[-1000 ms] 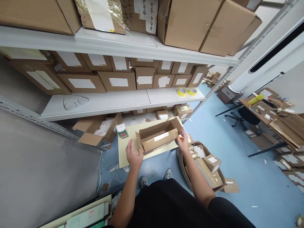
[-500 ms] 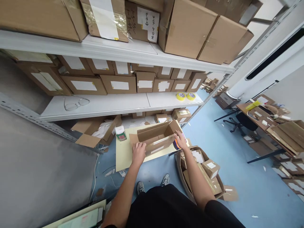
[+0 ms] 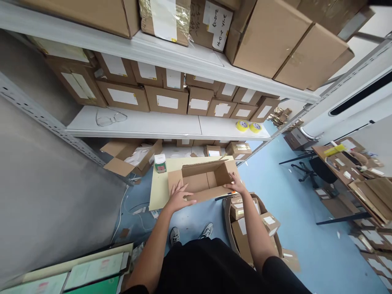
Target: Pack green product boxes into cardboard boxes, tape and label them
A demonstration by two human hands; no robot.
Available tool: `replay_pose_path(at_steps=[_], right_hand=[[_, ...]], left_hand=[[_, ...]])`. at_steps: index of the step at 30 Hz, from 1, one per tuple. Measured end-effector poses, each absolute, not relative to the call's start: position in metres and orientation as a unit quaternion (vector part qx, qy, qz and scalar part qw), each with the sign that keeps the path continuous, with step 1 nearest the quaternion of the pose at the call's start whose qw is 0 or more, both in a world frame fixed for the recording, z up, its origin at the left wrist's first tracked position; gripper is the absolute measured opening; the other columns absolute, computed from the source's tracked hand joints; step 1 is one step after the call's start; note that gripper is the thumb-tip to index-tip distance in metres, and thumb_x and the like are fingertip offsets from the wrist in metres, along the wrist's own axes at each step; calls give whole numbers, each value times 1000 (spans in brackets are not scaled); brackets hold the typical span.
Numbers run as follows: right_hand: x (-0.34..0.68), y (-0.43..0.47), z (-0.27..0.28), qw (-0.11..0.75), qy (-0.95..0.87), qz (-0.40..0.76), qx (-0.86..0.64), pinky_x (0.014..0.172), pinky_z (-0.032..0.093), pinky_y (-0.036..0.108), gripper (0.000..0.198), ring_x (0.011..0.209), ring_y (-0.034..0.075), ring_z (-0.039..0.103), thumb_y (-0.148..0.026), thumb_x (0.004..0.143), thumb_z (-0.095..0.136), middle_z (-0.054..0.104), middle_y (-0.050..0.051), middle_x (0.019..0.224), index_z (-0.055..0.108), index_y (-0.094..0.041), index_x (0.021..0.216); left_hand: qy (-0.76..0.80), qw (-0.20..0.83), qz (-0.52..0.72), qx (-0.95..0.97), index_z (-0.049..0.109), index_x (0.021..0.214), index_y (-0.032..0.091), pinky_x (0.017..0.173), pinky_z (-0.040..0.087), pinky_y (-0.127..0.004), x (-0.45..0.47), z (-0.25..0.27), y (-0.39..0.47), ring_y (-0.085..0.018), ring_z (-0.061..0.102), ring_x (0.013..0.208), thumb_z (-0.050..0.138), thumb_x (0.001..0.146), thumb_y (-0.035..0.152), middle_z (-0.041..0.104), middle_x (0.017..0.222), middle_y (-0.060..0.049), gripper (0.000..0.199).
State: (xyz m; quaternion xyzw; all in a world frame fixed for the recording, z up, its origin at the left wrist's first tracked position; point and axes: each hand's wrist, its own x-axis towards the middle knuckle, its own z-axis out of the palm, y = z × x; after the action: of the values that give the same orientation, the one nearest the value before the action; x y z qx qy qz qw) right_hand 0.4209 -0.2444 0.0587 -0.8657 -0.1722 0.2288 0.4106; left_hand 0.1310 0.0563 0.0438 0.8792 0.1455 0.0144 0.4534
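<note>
An open-topped cardboard box [image 3: 200, 182] rests on the pale yellow board [image 3: 156, 192] below the shelf, its inside facing up and bare. My left hand [image 3: 179, 196] lies at its near left corner, fingers spread over the side flap and thumb apart along the front wall. At the near right corner my right hand [image 3: 234, 183] grips the rim, thumb on the front and fingers over the right side. A small green-and-white carton [image 3: 160, 163] stands left of the box.
Labelled boxes [image 3: 167, 101] fill the shelves. Glasses [image 3: 110, 118] and two yellow tape rolls [image 3: 241, 125] lie on the middle shelf. A large carton of smaller boxes [image 3: 245, 241] stands on the floor right of me. An open box [image 3: 125, 157] with white packing sits at left.
The box has tipped so its opening faces me more. My left hand has loosened from the near left edge and spread its fingers. My right hand stays at the right corner. The camera view shifted.
</note>
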Motion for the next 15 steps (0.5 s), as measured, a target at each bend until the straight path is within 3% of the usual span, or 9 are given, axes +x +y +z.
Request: replay_pose_path(at_steps=[3, 6, 10, 15], right_hand=[[423, -240, 50, 361, -197, 246, -878, 128, 16, 59, 120, 162, 40, 10, -41, 37, 101, 23, 18, 172, 58, -24, 147], [424, -233, 43, 310, -201, 247, -896, 125, 8, 69, 126, 161, 41, 7, -43, 39, 101, 17, 19, 173, 50, -28, 154], [424, -223, 36, 285, -197, 219, -912, 122, 10, 72, 120, 159, 44, 17, -44, 48, 100, 24, 21, 171, 48, -31, 155], [421, -220, 28, 198, -254, 151, -935, 121, 29, 56, 114, 152, 42, 35, -48, 58, 96, 37, 18, 162, 43, -32, 158]], left_hand=[[146, 432, 19, 890, 82, 111, 32, 127, -6, -61, 136, 40, 56, -42, 9, 161, 98, 49, 52, 51, 159, -8, 67], [153, 395, 18, 906, 81, 111, 30, 128, -6, -61, 140, 37, 52, -42, 6, 161, 101, 44, 46, 46, 163, -9, 72], [177, 359, 27, 916, 81, 102, 29, 128, -4, -64, 145, 31, 42, -42, 3, 161, 100, 51, 32, 48, 161, -9, 55], [215, 268, 62, 937, 77, 95, 25, 128, 5, -68, 149, 24, 24, -39, 9, 162, 89, 70, 24, 48, 161, -10, 28]])
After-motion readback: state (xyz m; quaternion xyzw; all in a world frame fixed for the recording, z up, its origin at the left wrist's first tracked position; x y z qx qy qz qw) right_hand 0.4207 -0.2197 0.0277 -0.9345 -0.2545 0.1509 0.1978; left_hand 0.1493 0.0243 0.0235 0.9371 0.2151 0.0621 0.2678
